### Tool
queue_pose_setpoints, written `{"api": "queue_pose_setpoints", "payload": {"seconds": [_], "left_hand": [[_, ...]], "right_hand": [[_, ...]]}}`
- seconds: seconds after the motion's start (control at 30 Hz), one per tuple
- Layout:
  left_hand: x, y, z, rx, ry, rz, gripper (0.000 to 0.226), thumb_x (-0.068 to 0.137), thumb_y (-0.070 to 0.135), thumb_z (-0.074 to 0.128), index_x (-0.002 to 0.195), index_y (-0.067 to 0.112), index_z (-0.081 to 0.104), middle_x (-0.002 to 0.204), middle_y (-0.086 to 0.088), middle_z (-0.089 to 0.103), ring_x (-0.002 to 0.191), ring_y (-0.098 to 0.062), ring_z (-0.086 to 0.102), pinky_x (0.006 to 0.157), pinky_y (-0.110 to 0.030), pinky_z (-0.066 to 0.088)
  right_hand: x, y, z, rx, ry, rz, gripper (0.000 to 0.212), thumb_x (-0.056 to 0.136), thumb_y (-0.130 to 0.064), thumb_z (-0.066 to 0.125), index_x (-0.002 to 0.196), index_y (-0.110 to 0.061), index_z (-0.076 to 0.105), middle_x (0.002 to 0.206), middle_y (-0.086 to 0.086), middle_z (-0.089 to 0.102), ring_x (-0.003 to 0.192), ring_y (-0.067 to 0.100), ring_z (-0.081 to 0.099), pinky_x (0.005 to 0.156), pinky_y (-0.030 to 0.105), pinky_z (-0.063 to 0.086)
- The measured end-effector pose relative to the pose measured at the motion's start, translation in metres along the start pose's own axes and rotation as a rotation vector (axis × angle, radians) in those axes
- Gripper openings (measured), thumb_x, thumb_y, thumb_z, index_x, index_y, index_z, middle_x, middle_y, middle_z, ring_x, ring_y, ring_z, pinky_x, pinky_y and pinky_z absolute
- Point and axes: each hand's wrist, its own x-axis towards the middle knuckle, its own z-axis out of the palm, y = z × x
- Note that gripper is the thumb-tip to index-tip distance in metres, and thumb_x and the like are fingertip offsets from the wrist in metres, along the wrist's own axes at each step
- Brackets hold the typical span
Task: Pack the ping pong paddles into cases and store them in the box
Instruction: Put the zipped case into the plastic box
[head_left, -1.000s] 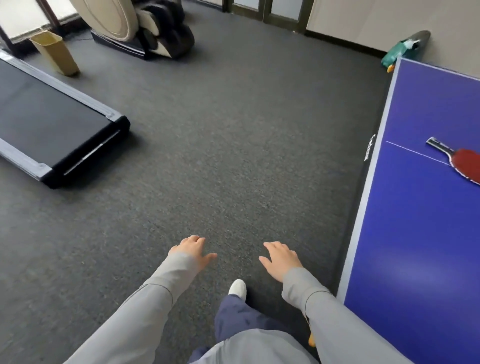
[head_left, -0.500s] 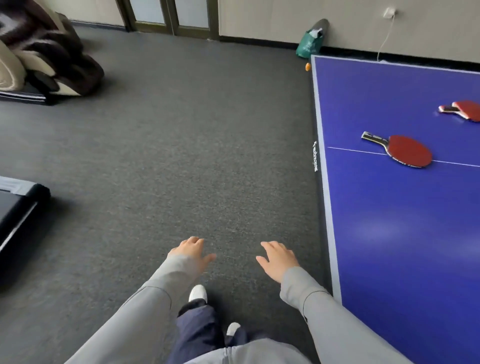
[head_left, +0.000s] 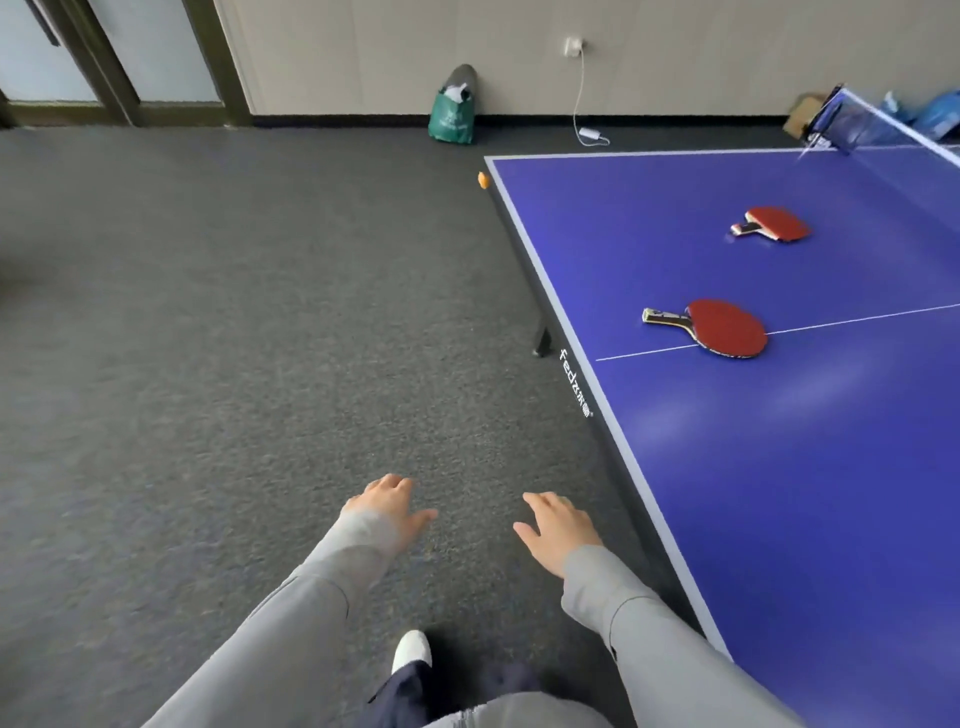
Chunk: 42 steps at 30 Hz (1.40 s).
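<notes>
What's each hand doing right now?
Left hand: open, holding nothing, over the carpet.
Right hand: open, holding nothing, beside the table.

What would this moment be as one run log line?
stage: approach | left hand: open, empty | right hand: open, empty | near paddle, far paddle: on table, untouched

Dark grey carpet (head_left: 234, 338) covers the floor. A pale wall (head_left: 675, 47) with a black skirting board runs along the far side, and a dark-framed glass door (head_left: 130, 57) stands at the far left. A green bag (head_left: 451, 117) leans against the wall, and a white charger (head_left: 574, 47) is plugged in above, its cable trailing to the floor. A blue table (head_left: 831, 493) fills the right side, with its net (head_left: 878, 122) at the far end. An orange ball (head_left: 483, 180) lies on the carpet near the table's corner. Soft daylight reflects off the tabletop
</notes>
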Motion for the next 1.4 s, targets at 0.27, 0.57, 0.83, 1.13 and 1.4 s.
{"api": "queue_pose_setpoints", "payload": {"seconds": [0.27,0.57,0.83,1.13,1.4], "left_hand": [[0.082,-0.014,-0.045,0.018,-0.070,0.086,0.067,0.089,0.061,0.044,0.144,0.024,0.033,0.150,0.005,0.033,0.138,-0.019,0.031,0.108,-0.038,0.034],[0.205,-0.010,-0.102,0.055,-0.126,0.121,0.064,0.088,0.062,0.046,0.139,0.024,0.039,0.147,0.005,0.036,0.136,-0.019,0.034,0.107,-0.038,0.035],[0.314,0.003,-0.177,0.152,-0.148,0.138,0.066,0.088,0.063,0.044,0.140,0.022,0.037,0.148,0.004,0.034,0.137,-0.021,0.033,0.108,-0.038,0.035],[0.426,0.073,-0.241,0.246,-0.185,0.395,0.069,0.091,0.060,0.042,0.147,0.023,0.028,0.153,0.004,0.028,0.139,-0.020,0.031,0.110,-0.038,0.033],[0.527,0.144,-0.301,0.331,-0.261,0.686,0.068,0.094,0.054,0.041,0.149,0.019,0.023,0.156,0.002,0.022,0.142,-0.020,0.027,0.112,-0.039,0.031]], "right_hand": [[0.058,-0.025,-0.032,0.097,0.013,0.106,0.053,0.099,-0.041,0.037,0.146,-0.018,0.029,0.147,0.005,0.038,0.136,0.024,0.033,0.108,0.040,0.032],[0.178,-0.027,-0.072,0.134,-0.020,0.148,0.053,0.099,-0.041,0.037,0.146,-0.018,0.029,0.148,0.005,0.038,0.136,0.024,0.034,0.107,0.040,0.034],[0.270,-0.022,-0.134,0.210,0.015,0.199,0.053,0.099,-0.042,0.037,0.146,-0.018,0.030,0.147,0.005,0.038,0.136,0.024,0.034,0.107,0.040,0.033],[0.325,0.014,-0.185,0.363,0.147,0.449,0.054,0.099,-0.043,0.036,0.147,-0.018,0.029,0.149,0.003,0.037,0.138,0.023,0.032,0.110,0.039,0.030],[0.361,0.028,-0.217,0.635,0.286,0.784,0.052,0.100,-0.041,0.036,0.147,-0.018,0.029,0.151,0.002,0.033,0.140,0.021,0.028,0.109,0.035,0.030]]}}
